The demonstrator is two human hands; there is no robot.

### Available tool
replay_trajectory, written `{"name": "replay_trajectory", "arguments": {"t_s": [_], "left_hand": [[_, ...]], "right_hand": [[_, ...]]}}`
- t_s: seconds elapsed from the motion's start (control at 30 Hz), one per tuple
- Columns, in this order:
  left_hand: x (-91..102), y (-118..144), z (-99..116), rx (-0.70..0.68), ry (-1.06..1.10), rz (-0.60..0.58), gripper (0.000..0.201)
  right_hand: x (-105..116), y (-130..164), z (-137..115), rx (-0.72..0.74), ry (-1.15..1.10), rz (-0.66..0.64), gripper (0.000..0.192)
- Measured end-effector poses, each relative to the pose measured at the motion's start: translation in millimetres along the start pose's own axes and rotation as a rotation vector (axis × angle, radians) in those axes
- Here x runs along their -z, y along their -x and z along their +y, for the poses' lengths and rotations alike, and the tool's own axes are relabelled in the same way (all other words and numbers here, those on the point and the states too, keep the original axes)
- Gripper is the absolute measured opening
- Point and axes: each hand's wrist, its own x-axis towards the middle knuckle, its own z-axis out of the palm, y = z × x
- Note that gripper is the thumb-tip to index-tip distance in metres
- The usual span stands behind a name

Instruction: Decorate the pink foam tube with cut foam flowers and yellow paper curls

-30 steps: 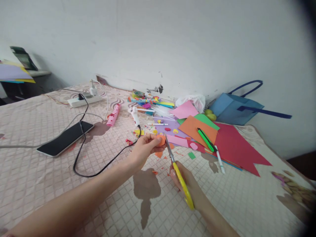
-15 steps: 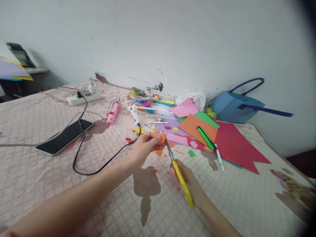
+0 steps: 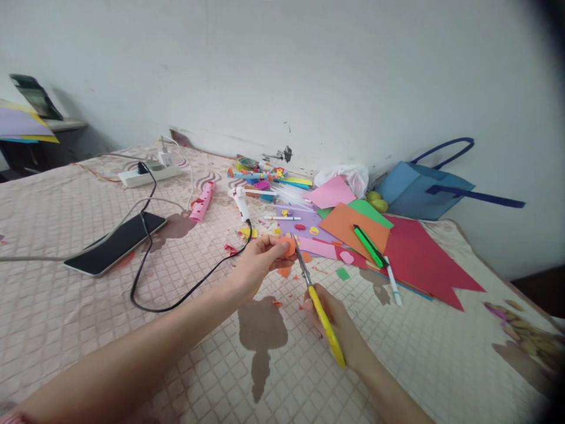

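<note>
Scissors meet the orange paper piece from your right.
Your left hand (image 3: pixel 258 262) pinches the orange piece (image 3: pixel 289 246) above the bed (image 3: pixel 66 318); your right hand (image 3: pixel 338 330) grips the scissors (image 3: pixel 315 300), blades angled up-left at its right edge.

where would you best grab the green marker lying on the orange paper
Probably pinch the green marker across the middle of its barrel, coming straight down from above. It lies flat and slanted on the orange sheet, its long sides bare, with a white pen close to its near end.
</note>
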Motion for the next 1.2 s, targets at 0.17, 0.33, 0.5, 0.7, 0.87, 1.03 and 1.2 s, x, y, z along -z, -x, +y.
{"name": "replay_trajectory", "arguments": {"t_s": [0.17, 0.33, 0.5, 0.7, 0.87, 1.03, 1.2], "left_hand": [[0.7, -1.0, -1.8, -0.003, 0.001, 0.002, 0.025], [1.9, -2.1, -3.1, -0.002, 0.005, -0.004, 0.024], [1.1, -1.2, -0.9, 0.001, -0.001, 0.001, 0.023], [1.1, -0.4, -0.1, 0.002, -0.006, 0.008, 0.023], [5.1, -2.5, -2.3, -0.007, -0.01, -0.021, 0.021], [7.3, -5.0, -4.3, -0.032, -0.01, -0.033, 0.021], [7.9, -5.6, -4.6, -0.04, -0.024, -0.023, 0.02]], "right_hand": [[-0.1, 0.3, -1.8, 0.001, 0.006, 0.011, 0.031], [-0.3, 0.7, -0.9, -0.028, -0.031, 0.012, 0.028], [-0.5, 0.3, -1.7, -0.038, -0.04, 0.01, 0.028], [2.0, 0.9, -4.4, -0.005, 0.013, 0.015, 0.028], [4.0, -0.1, 1.4, 0.035, 0.125, 0.022, 0.026], [4.5, -1.5, 6.2, 0.036, 0.147, 0.02, 0.023], [4.8, -1.8, 7.7, 0.027, 0.154, 0.021, 0.022]]}}
